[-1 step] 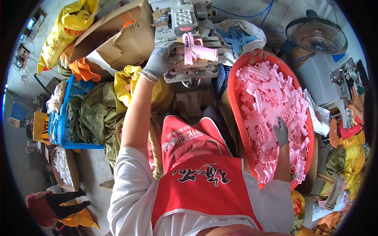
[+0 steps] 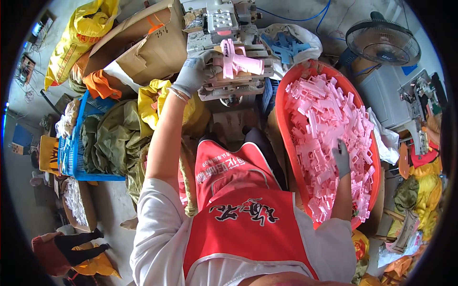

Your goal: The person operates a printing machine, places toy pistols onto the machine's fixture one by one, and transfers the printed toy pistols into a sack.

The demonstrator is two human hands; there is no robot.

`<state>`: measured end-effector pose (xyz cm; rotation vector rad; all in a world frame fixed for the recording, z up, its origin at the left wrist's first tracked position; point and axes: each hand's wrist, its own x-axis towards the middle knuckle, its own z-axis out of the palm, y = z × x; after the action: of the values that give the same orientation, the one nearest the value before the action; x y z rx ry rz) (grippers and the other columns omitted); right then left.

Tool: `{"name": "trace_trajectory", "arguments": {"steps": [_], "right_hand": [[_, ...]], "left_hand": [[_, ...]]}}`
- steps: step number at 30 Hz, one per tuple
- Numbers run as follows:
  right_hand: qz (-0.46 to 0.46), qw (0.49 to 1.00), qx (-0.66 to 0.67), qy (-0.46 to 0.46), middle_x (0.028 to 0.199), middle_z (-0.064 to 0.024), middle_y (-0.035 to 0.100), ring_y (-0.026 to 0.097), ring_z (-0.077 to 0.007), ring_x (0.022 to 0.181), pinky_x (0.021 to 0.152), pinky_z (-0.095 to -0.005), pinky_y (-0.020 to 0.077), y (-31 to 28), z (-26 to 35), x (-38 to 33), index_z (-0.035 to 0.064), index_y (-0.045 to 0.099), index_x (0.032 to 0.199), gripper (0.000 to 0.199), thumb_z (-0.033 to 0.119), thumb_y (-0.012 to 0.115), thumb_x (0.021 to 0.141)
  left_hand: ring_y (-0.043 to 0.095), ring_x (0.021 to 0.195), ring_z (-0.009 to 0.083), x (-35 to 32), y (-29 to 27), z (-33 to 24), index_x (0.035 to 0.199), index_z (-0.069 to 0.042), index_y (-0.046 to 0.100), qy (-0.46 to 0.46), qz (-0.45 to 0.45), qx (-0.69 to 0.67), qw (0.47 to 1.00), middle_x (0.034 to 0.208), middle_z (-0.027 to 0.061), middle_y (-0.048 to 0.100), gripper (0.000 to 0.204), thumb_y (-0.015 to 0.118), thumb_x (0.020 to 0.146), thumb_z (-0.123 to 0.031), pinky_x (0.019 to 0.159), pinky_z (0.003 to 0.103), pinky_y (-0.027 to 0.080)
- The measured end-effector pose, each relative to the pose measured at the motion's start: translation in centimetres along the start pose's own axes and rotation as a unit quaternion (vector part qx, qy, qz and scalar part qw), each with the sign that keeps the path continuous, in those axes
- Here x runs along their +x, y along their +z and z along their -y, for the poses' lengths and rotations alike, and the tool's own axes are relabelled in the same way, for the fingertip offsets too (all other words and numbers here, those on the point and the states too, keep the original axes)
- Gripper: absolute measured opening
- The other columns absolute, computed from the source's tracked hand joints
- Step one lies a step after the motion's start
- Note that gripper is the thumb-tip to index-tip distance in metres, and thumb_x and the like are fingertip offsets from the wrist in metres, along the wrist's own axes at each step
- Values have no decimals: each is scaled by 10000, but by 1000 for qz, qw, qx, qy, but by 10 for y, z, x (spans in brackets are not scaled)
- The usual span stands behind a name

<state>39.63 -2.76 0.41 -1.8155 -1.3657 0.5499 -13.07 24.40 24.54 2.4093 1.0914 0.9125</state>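
Observation:
My left hand, in a grey glove, is closed at the left end of a pink plastic toy gun. The toy gun lies on the bed of a metal machine, its grip pointing right; dark marks show on its upper part. At my right, my right hand, in a dark grey glove, rests on a heap of pink toy gun pieces in a large red tub. Its visible fingers are apart, and no piece can be made out between them.
Behind the tub stand a white bag of blue toy guns and a black fan. To the left are a cardboard box, a yellow bag and a blue basket with green cloth. Another person is at the lower left.

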Motion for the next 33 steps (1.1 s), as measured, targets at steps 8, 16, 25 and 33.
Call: {"name": "trace_trajectory", "arguments": {"steps": [8,16,25,33], "right_hand": [[101,954,259,-109,1316,-63,477,436,-156,1217,999,-270,339,43,224,94,6,448,1317,518,38,566,813],[338,870,268,-240,1193,-59,545,519,-154,1091,928,-280,416,133,361,192,-19,503,1245,439,155,620,858],[142,896,-166,-388,1138,-167,575,545,-340,1056,921,-389,426,139,382,177,106,582,1202,363,275,563,882],[43,904,-98,-414,1111,-135,611,595,-269,983,862,-317,457,97,329,157,44,545,1206,352,245,558,917]], "left_hand": [[634,923,190,-52,-6,12,1093,-11,594,-16,-220,-80,972,999,104,658,315,667,797,-90,807,300,496],[606,807,96,-216,-15,37,1084,-30,621,-235,-271,30,933,945,43,668,255,657,844,-108,744,240,490],[599,917,122,-386,11,48,1111,-4,611,-430,-319,-119,836,1036,49,649,258,613,896,-147,846,251,469],[603,956,165,-399,27,38,1148,14,593,-537,-135,-9,833,1090,100,649,364,576,913,-264,856,287,456]]}}
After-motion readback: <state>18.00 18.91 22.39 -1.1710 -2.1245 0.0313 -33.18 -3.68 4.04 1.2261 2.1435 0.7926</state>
